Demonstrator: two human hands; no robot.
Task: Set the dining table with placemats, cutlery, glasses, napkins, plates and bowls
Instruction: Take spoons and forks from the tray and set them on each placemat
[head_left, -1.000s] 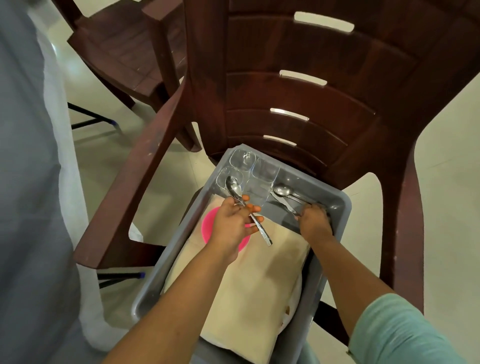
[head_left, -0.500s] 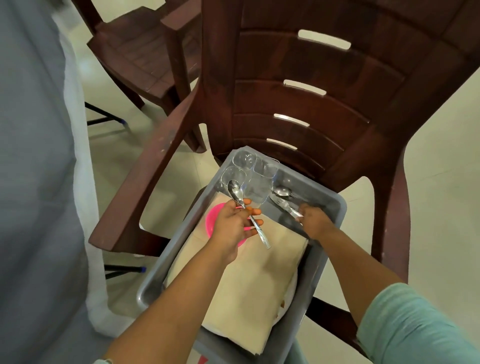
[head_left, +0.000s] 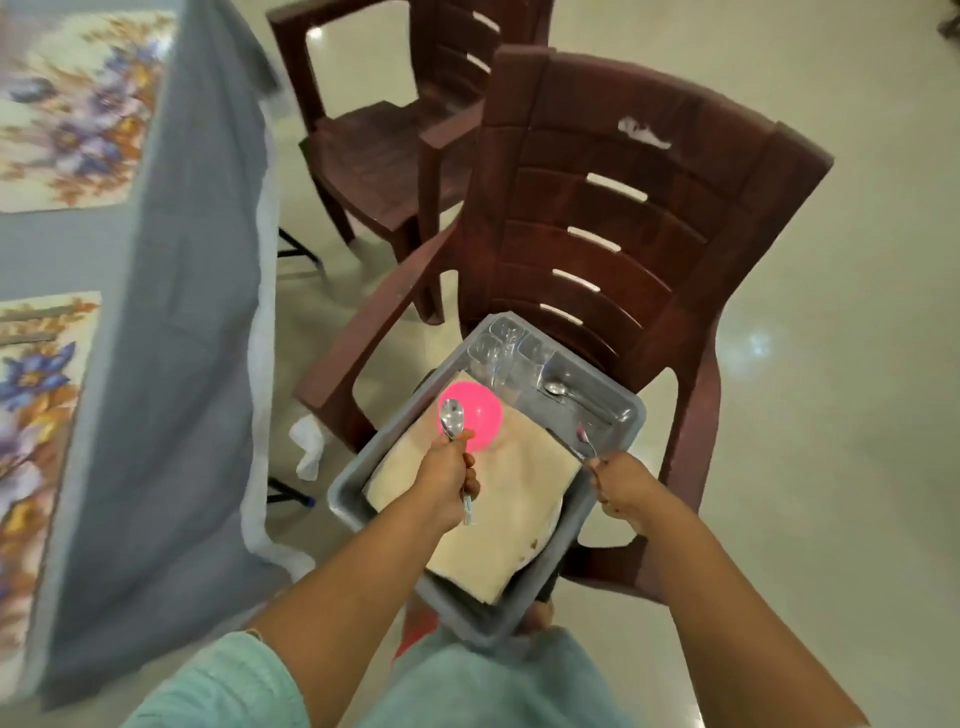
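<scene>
Maroon chair (head_left: 597, 208) bears grey tub (head_left: 353, 493); our left hand (head_left: 447, 478) grips spoon (head_left: 452, 415), right hand (head_left: 623, 486) pinches cutlery (head_left: 586, 439). Lift level, clearing glasses (head_left: 498, 348).

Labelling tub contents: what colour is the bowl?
Bright pink bowl, seen in the head view.

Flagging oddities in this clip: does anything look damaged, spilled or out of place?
Two things: the chair holding the grey tub has a white scuffed patch on its backrest, and a crumpled white wad lies on the floor beside its front leg.
</scene>
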